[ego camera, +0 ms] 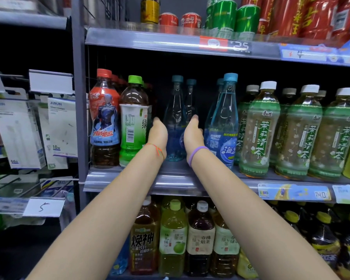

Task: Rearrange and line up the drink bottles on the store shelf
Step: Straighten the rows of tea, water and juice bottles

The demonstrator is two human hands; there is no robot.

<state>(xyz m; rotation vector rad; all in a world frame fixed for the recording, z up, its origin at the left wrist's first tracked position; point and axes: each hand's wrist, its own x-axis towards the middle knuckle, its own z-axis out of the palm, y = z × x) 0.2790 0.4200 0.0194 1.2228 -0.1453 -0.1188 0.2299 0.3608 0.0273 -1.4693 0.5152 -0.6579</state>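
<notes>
both hands, left hand (pixel 157 131) and right hand (pixel 192 132), cup the recessed blue bottle (pixel 175 118) mid-shelf; fingers hidden, grip cannot tell. step: reaching in. next: draw it forward level with the front blue bottle (pixel 223 126).

A shop aisle, drinks section.
Metal shelves (pixel 182 178) carry rows of bottled drinks (pixel 259 130) and cans (pixel 190 20), with price tags (pixel 293 191) clipped along the shelf edges; boxed chargers (pixel 62 128) hang on hooks to the left.
</notes>
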